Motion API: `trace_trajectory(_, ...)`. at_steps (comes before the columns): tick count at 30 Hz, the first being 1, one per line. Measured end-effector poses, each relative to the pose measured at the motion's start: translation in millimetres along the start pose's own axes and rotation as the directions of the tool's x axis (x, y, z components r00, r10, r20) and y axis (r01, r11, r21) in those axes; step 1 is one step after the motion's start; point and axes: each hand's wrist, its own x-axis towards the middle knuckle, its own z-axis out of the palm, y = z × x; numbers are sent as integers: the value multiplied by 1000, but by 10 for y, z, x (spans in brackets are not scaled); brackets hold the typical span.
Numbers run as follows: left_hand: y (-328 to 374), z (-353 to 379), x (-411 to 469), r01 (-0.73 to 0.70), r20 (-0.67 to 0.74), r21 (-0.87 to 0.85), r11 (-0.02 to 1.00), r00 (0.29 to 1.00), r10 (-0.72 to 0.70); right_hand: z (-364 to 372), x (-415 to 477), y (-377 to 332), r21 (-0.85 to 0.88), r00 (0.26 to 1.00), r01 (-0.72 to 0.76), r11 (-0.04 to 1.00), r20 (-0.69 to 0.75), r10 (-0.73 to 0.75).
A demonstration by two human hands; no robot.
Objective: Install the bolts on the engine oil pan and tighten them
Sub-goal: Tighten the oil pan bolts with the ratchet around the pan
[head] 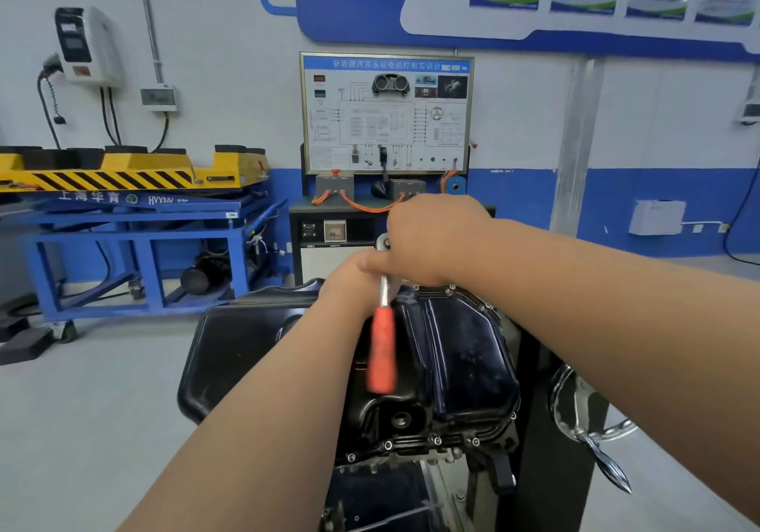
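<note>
Right hand (432, 235) is up top, fingers curled down over the head of the ratchet (383, 284), clamping it from above. Left hand (349, 280) sits just below and behind the steel shaft. It's pressed up against the right hand, but whether its fingers wrap the shaft I can't tell, since they're hidden. The orange handle (382, 350) hangs free toward the camera, blurred, with nobody holding it.

Under the tool is the oil pan (464, 350), black and glossy, sitting bottom-up on the engine, right in the middle of the view. The ratchet head is working at its far edge. Bolts (437, 441) are already seated along the near flange, with more at the far rim, and the drain plug (401, 420) sits in its recess near the front.

Handling call: the ratchet looks like solid steel, stiff, with no give. A palm on the head keeps the socket square on the bolt, but real tightening leverage comes from the orange handle, which is the place to grab. The bolts are small and probably oily, so easy to fumble. The pan looks like thin pressed metal, rigid enough but with a flange that would likely warp if one bolt gets overdone.

Further out, a black tray (230, 350) lies beside the pan on the left and a chrome handwheel (575, 408) on the right.
</note>
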Motion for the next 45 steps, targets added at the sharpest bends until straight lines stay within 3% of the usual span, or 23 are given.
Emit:
trace_trajectory(2,-19,21,-5,-31,-15,87,996,999,32,-83,-14,-6,-170,990,125,978,-50,-135)
trace_trajectory(4,-45,38,18,-36,-33,140,989,999,41,-146,-9,20,-377,951,262,888,-58,-305)
trace_trajectory(6,-46,25,15,-21,-37,152,988,999,27,-152,4,4,-451,928,302,840,-63,-368)
trace_trajectory(8,-56,23,12,-2,-58,119,993,998,9,-122,-6,-31,-402,947,261,877,-70,-314)
trace_trajectory(10,-20,34,27,7,-69,77,997,998,-2,-71,-13,-31,-294,987,130,947,-53,-152)
trace_trajectory(12,46,86,96,46,-52,-31,998,998,-48,-29,-42,-33,-56,997,-38,998,58,42)
trace_trajectory(14,82,104,119,46,17,-28,999,999,-45,-2,-58,-57,33,984,-118,992,139,112)
trace_trajectory(17,-32,67,96,-23,-16,178,984,1000,26,-99,-78,-62,-224,995,102,969,41,-95)
trace_trajectory(19,-86,62,82,-59,0,289,955,998,61,-115,-50,-37,-445,964,233,864,-10,-266)
trace_trajectory(21,-119,73,151,-89,-35,299,950,994,104,-82,-44,-53,-488,941,271,830,-46,-335)
trace_trajectory(22,-119,69,163,-86,-34,272,958,995,99,-65,-51,-68,-451,956,241,859,-43,-291)
trace_trajectory(24,-127,79,211,-84,-4,195,977,996,86,-62,-64,-61,-174,998,60,983,10,-60)
trace_trajectory(26,-150,90,216,-90,30,171,981,996,86,-37,-63,-68,84,986,-120,989,130,108)
trace_trajectory(28,-144,79,201,-121,17,230,966,993,120,-56,-60,-99,17,990,-84,996,116,82)
trace_trajectory(31,-133,72,150,-98,7,341,935,995,102,-112,-82,-99,-312,987,140,940,-30,-157)
trace_trajectory(33,-136,79,155,-95,5,360,928,995,100,-104,-68,-60,-406,961,227,885,-53,-270)
trace_trajectory(35,-105,103,224,-48,-18,307,951,998,56,-41,-85,-70,-300,976,183,936,-62,-210)
trace_trajectory(37,-63,146,297,61,-67,212,975,997,-48,16,-102,-130,-47,1000,-9,999,25,11)
trace_trajectory(39,-89,185,323,7,-39,160,987,999,-1,62,-86,-158,160,978,-187,969,122,168)
trace_trajectory(40,-93,180,309,-38,-17,147,988,999,41,51,-79,-152,158,977,-184,970,137,163)
trace_trajectory(43,-130,125,233,-91,3,165,982,996,92,-118,-111,-90,-76,995,61,995,83,-54)
trace_trajectory(45,-157,97,207,-77,-31,249,965,996,87,-146,-88,-33,-292,980,197,936,30,-197)
